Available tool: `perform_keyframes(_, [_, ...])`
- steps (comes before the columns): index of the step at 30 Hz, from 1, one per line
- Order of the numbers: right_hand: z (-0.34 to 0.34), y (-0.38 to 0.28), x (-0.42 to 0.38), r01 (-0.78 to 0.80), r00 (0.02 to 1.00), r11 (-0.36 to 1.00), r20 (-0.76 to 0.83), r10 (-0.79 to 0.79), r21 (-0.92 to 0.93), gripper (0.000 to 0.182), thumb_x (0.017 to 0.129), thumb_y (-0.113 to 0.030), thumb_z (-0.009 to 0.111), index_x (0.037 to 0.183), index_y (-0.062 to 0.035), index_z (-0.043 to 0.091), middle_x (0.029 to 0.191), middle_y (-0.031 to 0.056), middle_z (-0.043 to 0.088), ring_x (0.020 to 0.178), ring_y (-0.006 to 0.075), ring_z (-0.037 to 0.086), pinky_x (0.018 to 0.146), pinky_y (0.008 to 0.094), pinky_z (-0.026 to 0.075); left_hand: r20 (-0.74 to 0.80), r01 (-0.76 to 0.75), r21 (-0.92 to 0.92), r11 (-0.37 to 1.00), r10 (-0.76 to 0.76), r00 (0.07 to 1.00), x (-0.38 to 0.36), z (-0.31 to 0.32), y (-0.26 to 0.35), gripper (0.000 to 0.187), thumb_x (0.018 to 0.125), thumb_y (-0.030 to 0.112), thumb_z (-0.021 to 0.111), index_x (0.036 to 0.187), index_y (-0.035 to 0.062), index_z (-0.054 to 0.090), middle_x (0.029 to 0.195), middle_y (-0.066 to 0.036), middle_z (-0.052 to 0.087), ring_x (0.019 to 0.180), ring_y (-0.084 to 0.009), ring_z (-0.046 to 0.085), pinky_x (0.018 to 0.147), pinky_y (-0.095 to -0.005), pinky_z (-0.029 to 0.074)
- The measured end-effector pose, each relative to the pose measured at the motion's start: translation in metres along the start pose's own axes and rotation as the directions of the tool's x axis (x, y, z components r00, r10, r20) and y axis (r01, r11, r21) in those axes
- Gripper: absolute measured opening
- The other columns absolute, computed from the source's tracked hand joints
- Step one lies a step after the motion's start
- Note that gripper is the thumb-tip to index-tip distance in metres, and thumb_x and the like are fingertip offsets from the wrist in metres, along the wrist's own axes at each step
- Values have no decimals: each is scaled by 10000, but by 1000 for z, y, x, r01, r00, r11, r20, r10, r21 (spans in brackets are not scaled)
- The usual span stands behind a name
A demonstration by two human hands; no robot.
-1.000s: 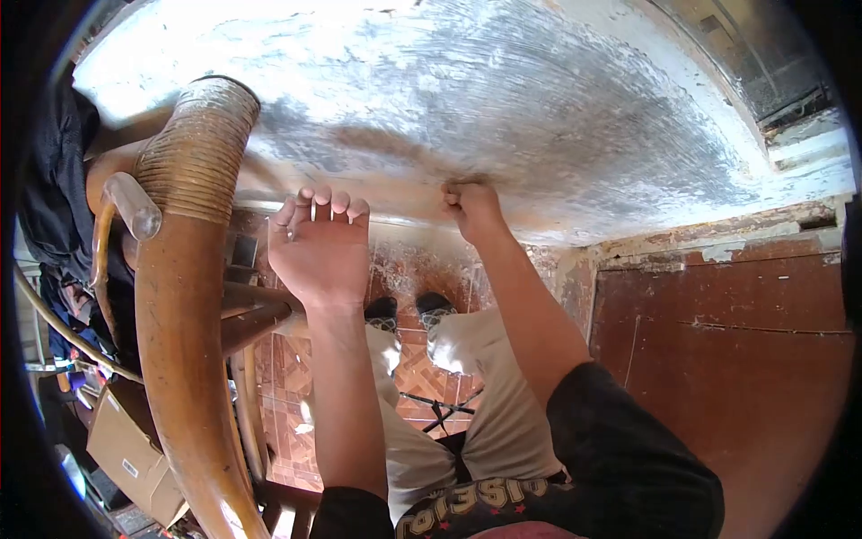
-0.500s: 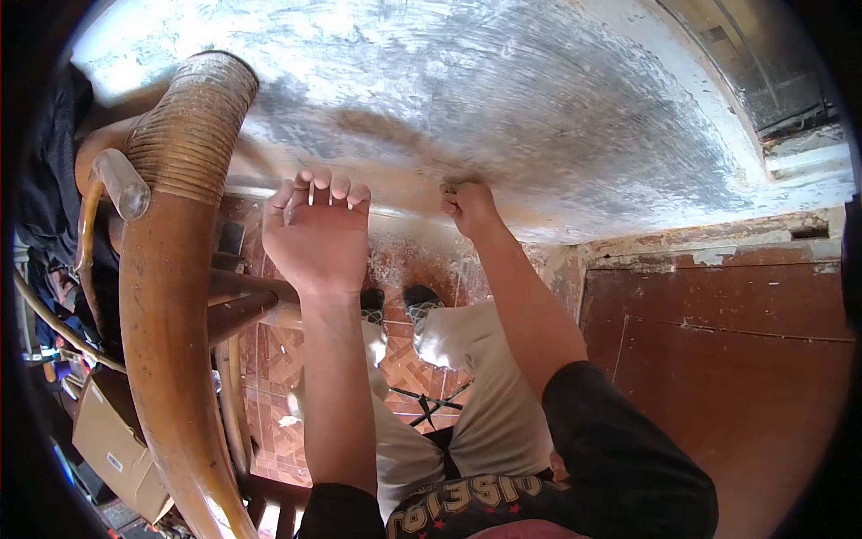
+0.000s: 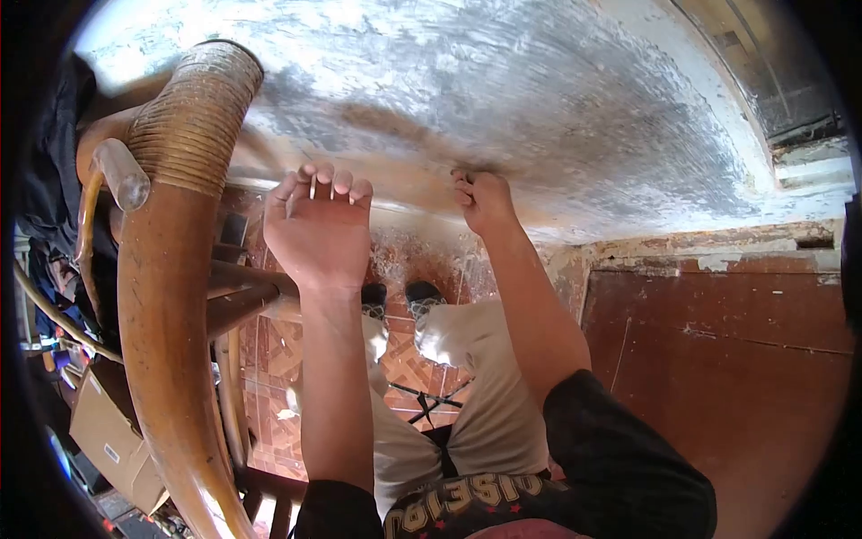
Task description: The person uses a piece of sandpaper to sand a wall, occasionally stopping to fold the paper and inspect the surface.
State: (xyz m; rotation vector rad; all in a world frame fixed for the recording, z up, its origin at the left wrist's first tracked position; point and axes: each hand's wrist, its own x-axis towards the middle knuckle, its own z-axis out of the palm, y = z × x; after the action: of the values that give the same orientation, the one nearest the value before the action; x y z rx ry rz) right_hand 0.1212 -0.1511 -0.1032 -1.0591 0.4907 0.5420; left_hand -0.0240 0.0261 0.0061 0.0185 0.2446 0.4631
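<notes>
My left hand (image 3: 319, 229) is raised with the palm showing, its fingers slightly bent with gaps between them and nothing in it. Behind it lies the lower part of a scuffed grey-white wall (image 3: 431, 81), streaked with scratchy marks. At the wall's surface, my right hand (image 3: 486, 199) is closed, fingers curled in toward the wall. Whatever it may be pressing or holding is hidden by the fingers. A brownish patch of shadow runs across the wall between the two hands.
On my left stands a thick bamboo or rattan chair frame (image 3: 166, 296), with a cardboard box (image 3: 112, 436) and clutter beyond it. A red-brown panel (image 3: 718, 359) with a chipped ledge is on my right. Tiled floor (image 3: 274, 404) shows beneath my legs.
My right hand has slid a little to the right and up along the wall, still closed. My left hand has barely moved.
</notes>
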Motion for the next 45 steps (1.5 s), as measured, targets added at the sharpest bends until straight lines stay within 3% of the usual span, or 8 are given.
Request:
perform_keyframes(10, [9, 7, 5, 10, 1000, 999, 4, -10, -31, 192, 863, 78, 331, 961, 74, 495, 794, 129, 554, 537, 142, 412, 438, 282, 341, -89, -1, 95, 995, 10, 996, 2, -1, -12, 119, 871, 159, 498, 876, 40, 499, 797, -74, 471, 710, -207, 452, 687, -368, 399])
perform_keyframes(15, [58, 5, -52, 129, 985, 957, 145, -93, -262, 158, 916, -55, 473, 934, 44, 595, 829, 117, 621, 622, 168, 566, 481, 290, 452, -364, 225, 677, 701, 53, 930, -2, 0, -43, 210, 877, 253, 563, 981, 73, 535, 865, -35, 519, 807, -158, 516, 713, -343, 413])
perform_keyframes(27, [76, 23, -71, 429, 898, 795, 302, -321, -428, 178, 861, -180, 652, 960, -32, 656, 903, 98, 618, 836, 243, 605, 813, 375, 461, -221, 154, 795, 587, 44, 974, 8, -18, -54, 267, 980, 250, 526, 1106, 32, 613, 934, -53, 640, 825, -131, 609, 757, -282, 502])
perform_keyframes(29, [86, 18, -91, 822, 324, 130, 268, -907, -554, 108, 818, -86, 658, 898, -41, 602, 849, 103, 566, 837, 294, 567, 828, 423, 423, -162, 95, 825, 558, 72, 984, 17, -38, -53, 277, 978, 241, 533, 1104, 12, 625, 949, -77, 662, 826, -141, 633, 756, -283, 516])
perform_keyframes(31, [87, 3, -123, 945, -96, -237, 503, -859, -225, 178, 768, -43, 708, 847, -6, 552, 811, 133, 568, 692, 270, 581, 590, 317, 446, 364, -302, 905, -299, 179, 914, 30, -74, -40, 260, 972, 205, 539, 1113, 15, 648, 1002, -55, 679, 864, -181, 652, 712, -287, 524])
perform_keyframes(34, [94, 39, -152, 971, -10, 155, 684, -729, 180, 207, 756, -26, 710, 720, -42, 506, 660, 85, 522, 555, 212, 537, 477, 335, 389, -104, 27, 982, 185, 418, 902, 41, -59, -65, 292, 975, 232, 535, 1095, -5, 656, 995, -101, 697, 864, -213, 676, 674, -299, 537])
perform_keyframes(38, [94, 52, -163, 953, -7, 266, 892, -453, 143, 269, 825, -140, 675, 652, -81, 479, 530, 55, 463, 430, 196, 490, 425, 331, 364, 315, -111, 803, -585, 259, 913, 56, -69, -73, 339, 981, 288, 482, 949, -8, 642, 829, -245, 674, 748, -407, 663, 660, -463, 537])
perform_keyframes(45, [107, 57, -118, 819, 523, 381, 832, -185, -429, 284, 864, -244, 627, 737, -2, 549, 579, 157, 567, 547, 333, 610, 519, 431, 450, 77, -58, 512, -857, -21, 997, 89, -176, -77, 295, 970, 173, 384, 921, -37, 586, 791, -263, 638, 731, -462, 621, 650, -504, 511])
